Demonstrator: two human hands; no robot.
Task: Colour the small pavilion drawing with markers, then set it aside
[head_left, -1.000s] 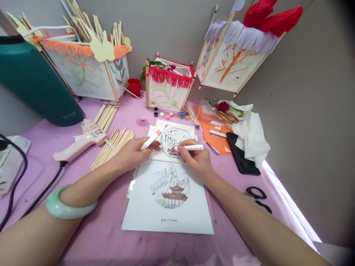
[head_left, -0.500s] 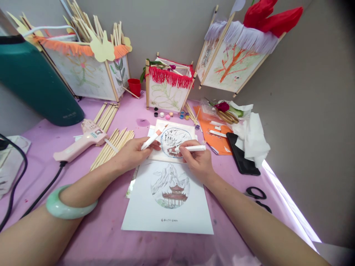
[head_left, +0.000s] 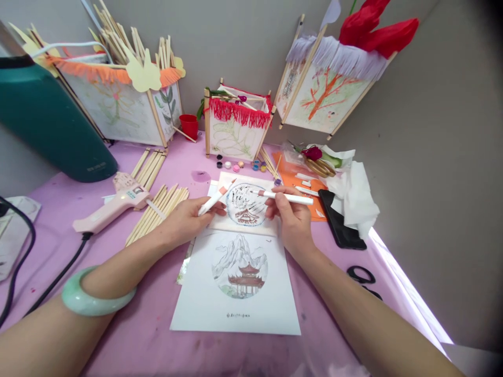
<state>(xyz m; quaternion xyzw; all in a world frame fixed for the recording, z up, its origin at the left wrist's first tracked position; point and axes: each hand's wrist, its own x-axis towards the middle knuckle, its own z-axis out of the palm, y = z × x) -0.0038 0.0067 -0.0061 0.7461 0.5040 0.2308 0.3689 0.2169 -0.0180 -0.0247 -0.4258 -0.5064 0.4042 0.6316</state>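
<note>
My left hand (head_left: pixel 187 220) is closed around a white marker (head_left: pixel 212 201) with an orange-brown band, its dark tip pointing up and right. In my right hand (head_left: pixel 293 222) a second white marker (head_left: pixel 286 197) lies nearly level, its tip above the drawing and apart from it as far as I can tell. Beneath both sits a white drawing sheet (head_left: pixel 220 222) with a blue-ringed circle, black mountain strokes and a brown pavilion. Below it lies a printed picture sheet (head_left: pixel 236 317) showing mountains and a pavilion in a circle.
A pink glue gun (head_left: pixel 113 207) and wooden sticks (head_left: pixel 157 214) lie left, beside a green bottle (head_left: pixel 58 120). Small paint pots (head_left: pixel 236 168) stand behind. To the right are a black phone (head_left: pixel 341 225), tissue (head_left: pixel 359 193) and scissors (head_left: pixel 361 275). Painted paper lanterns (head_left: pixel 236 139) stand along the wall.
My right hand has lifted from the pavilion drawing and moved right. Its marker has tilted flatter, and the brown pavilion is now uncovered. My left hand holds nearly still.
</note>
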